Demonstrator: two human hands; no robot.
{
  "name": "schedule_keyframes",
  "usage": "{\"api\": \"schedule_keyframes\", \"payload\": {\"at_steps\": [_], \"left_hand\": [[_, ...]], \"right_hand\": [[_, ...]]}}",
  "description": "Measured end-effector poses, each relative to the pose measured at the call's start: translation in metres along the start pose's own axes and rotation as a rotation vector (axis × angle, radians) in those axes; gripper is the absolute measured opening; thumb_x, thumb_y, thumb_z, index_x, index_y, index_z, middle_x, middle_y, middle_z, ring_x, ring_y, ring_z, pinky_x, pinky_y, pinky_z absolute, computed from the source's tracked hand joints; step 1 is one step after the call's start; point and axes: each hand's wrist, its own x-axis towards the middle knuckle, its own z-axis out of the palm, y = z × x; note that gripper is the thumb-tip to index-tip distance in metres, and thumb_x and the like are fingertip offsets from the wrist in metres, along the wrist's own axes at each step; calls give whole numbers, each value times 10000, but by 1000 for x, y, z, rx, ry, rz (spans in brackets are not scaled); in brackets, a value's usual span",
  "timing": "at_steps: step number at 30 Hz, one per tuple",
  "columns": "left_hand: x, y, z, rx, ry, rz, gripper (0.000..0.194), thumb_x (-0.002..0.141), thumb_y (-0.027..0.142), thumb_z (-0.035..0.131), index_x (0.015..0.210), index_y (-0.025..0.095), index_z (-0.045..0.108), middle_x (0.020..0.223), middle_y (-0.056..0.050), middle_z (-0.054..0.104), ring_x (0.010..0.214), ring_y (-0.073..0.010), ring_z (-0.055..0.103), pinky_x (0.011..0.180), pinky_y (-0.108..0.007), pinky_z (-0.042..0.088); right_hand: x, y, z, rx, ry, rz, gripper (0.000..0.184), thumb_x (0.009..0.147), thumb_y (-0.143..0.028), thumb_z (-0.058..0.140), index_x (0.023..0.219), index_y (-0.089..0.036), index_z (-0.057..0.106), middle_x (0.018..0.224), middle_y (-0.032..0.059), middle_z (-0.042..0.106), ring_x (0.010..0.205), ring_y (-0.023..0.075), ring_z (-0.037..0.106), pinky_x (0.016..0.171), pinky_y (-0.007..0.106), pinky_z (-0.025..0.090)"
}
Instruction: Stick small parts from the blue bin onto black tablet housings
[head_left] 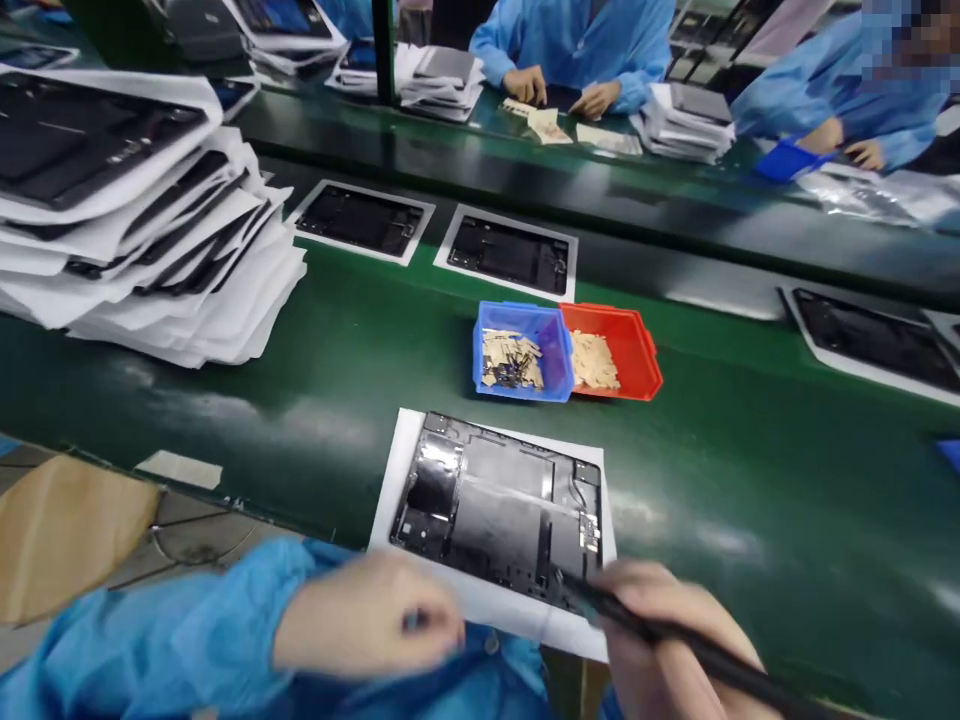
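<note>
A black tablet housing (495, 530) with its inner parts exposed lies on a sheet of white paper (386, 470) in front of me. My right hand (675, 635) is closed around a slim black pen-like tool (600, 598), and the tool's tip is at the lower right part of the housing. Its exact kind is unclear. My left hand (367, 615) is at the housing's near left side, blurred, with fingers curled together. A small dark spot shows between those fingers; I cannot make out whether it is a part or a gap.
Behind the housing, a blue bin (525, 383) and a red bin (637, 345) hold small pale pieces. A tall stack of paper and housings (172, 270) rises at left. More housings (510, 252) lie along the back strip. Co-workers in blue (577, 45) sit across.
</note>
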Motion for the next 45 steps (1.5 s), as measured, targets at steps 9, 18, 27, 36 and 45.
{"api": "schedule_keyframes", "payload": {"at_steps": [9,18,27,36,45], "left_hand": [[99,-28,-108,874,263,254,183,925,212,403,944,158,577,939,-46,581,889,-175,512,813,-306,431],[92,-22,-112,1082,61,258,181,922,150,370,972,186,540,975,-48,532,830,-188,477,682,-298,417],[88,-17,-95,1255,199,280,228,907,100,318,877,123,543,909,-92,550,794,-213,497,716,-375,390],[67,-34,-92,1026,269,234,165,912,137,416,959,153,573,828,-29,581,789,-178,496,753,-357,362],[65,-39,-103,759,251,212,172,928,196,444,925,196,616,871,-5,602,811,-139,508,744,-314,345]], "right_hand": [[78,72,74,85,-14,208,176,867,-357,547,928,-204,610,719,7,571,664,150,552,641,289,454],[75,106,85,72,43,255,120,865,-311,567,905,-215,625,744,-4,580,658,129,547,646,271,437],[78,102,85,107,119,233,101,874,-274,550,862,-203,620,597,-27,542,587,122,552,604,263,463],[76,91,93,-69,-76,381,152,817,-284,620,755,-190,519,641,3,623,528,130,617,540,253,546],[75,93,94,-113,-90,395,147,813,-281,626,749,-190,530,657,7,632,576,146,641,561,258,552]]}}
